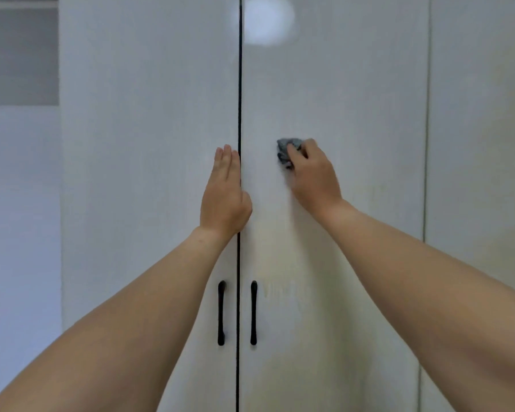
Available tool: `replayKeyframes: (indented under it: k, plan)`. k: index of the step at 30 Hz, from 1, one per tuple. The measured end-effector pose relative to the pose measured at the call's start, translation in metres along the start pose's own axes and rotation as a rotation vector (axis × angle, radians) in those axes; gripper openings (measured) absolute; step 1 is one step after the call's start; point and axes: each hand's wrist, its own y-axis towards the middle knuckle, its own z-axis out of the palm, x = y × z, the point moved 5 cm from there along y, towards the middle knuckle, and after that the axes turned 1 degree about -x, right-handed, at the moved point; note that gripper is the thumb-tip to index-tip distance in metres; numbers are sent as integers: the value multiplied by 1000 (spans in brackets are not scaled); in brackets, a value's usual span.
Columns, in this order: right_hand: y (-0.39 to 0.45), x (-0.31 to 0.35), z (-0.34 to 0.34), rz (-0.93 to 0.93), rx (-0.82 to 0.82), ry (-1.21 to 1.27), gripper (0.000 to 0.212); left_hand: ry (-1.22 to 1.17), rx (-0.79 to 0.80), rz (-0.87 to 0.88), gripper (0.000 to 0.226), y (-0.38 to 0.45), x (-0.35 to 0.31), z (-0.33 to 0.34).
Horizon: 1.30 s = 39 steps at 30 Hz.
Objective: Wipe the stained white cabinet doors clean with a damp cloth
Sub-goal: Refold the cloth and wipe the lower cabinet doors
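1. Head view is showing you facing two tall white cabinet doors, and your right hand (312, 173) is bunching a small grey cloth (287, 151) in curled fingers, pressing it against the right door (339, 99) above the handles.
2. Your left hand (225, 197) is lying flat with straight fingers together on the left door (146, 129), right beside the dark centre gap (239, 84), holding nothing. That is probably steadying the doors so your rubbing is not rattling them.
3. Balling the cloth is likely concentrating pressure on one spot.
4. Faint yellowish smears (280, 289) are showing lower down on the right door, near the right black handle (253, 312), so work is remaining there.
5. Gloss is catching a round light reflection (268, 20) up top; a pale wall (18, 203) is sitting to the left, beyond the left handle (221, 312).
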Motion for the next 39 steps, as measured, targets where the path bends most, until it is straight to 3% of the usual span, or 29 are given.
replayKeyframes:
  k: [2, 3, 4, 7, 9, 11, 14, 16, 19, 20, 21, 24, 26, 28, 31, 32, 33, 36, 39]
  plan:
    - [2, -3, -1, 252, -94, 59, 35, -32, -23, -18, 75, -3, -6, 1]
    - [-1, 8, 3, 264, -102, 78, 36, -34, -32, -25, 75, -4, -6, 1]
    - [-7, 21, 9, 200, -77, 96, 37, -26, -40, -31, 74, -6, -6, 1]
    - [-51, 56, 22, -269, 132, 71, 42, 45, -53, -43, 71, -13, -2, 7]
    - [-64, 32, 14, -359, 135, -1, 43, 142, -33, -23, 74, -17, -6, 15]
    - [-54, -12, -3, -121, -13, -62, 41, 233, -3, -30, 78, -18, -14, 26]
    - [-36, -51, -17, 427, -201, -52, 44, 284, -1, -94, 81, -15, -25, 36]
    - [-38, -23, -8, 390, -145, 20, 43, 292, 1, -126, 83, -14, -31, 46]
    - [-69, -5, 0, -109, 64, 29, 41, 314, 3, -162, 87, -17, -40, 60]
    - [-72, -25, -7, -127, 51, -5, 41, 318, 7, -180, 89, -17, -41, 62]
    - [-71, -53, -20, -25, -10, -37, 42, 317, 8, -195, 91, -16, -43, 65]
    - [-76, -136, -62, 532, -234, -62, 41, 301, -16, -221, 91, -14, -44, 66]
    - [-88, -149, -69, 713, -270, -67, 40, 304, -28, -215, 89, -14, -43, 67]
    - [-93, -123, -65, 625, -226, -66, 39, 307, -42, -205, 87, -14, -42, 68]
    - [-102, -95, -45, 104, -16, -63, 44, 311, -69, -202, 82, -15, -44, 68]
    - [-101, -104, -47, 75, 12, -66, 43, 311, -78, -206, 81, -14, -44, 68]
    - [-100, -118, -53, 146, -19, -86, 41, 309, -79, -212, 80, -13, -44, 67]
    - [-116, -147, -75, 593, -193, -120, 39, 269, -91, -180, 75, -14, -40, 59]
    - [-130, -101, -56, 670, -196, -58, 46, 202, -103, -76, 71, -25, -24, 43]
